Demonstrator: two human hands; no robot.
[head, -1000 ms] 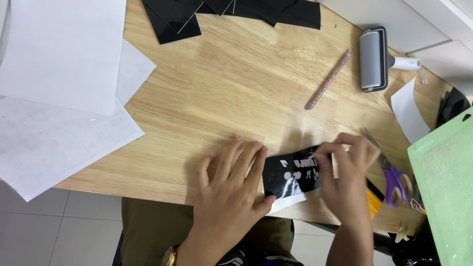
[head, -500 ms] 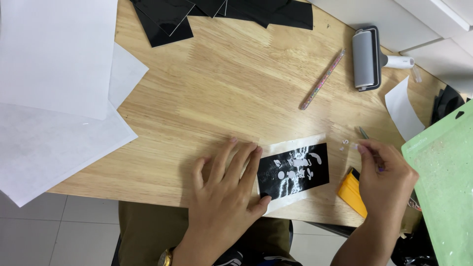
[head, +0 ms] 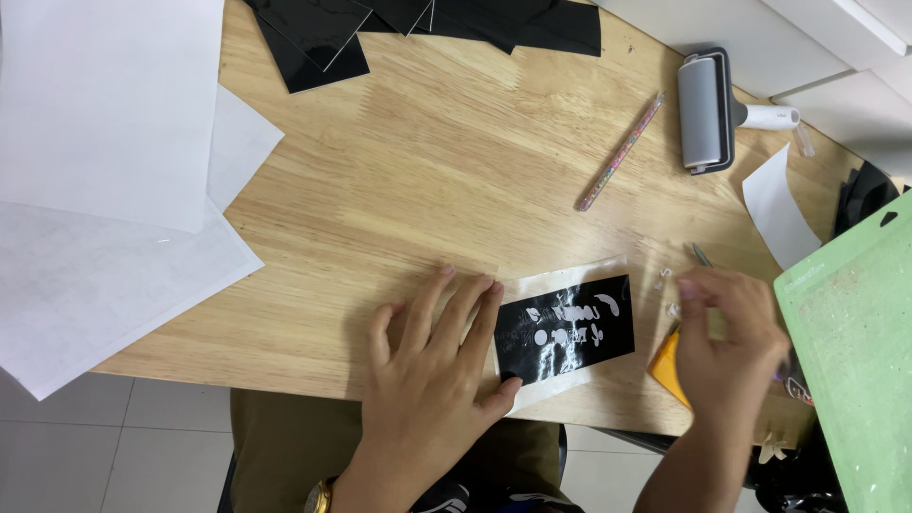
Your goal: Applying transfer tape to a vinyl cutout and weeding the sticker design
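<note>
White paper sheets [head: 104, 142] are spread over the left of the wooden table [head: 427, 190]. Black vinyl pieces [head: 427, 19] are laid at the far edge. A slim speckled pen [head: 622, 152] is seen right of centre, a grey roller [head: 708, 112] beyond it, and a green cutting mat [head: 855, 361] at the right edge

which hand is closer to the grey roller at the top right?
Right. The right hand lies below the grey roller, near the table's right end. The left hand lies further left, pressing the black vinyl piece.
</note>
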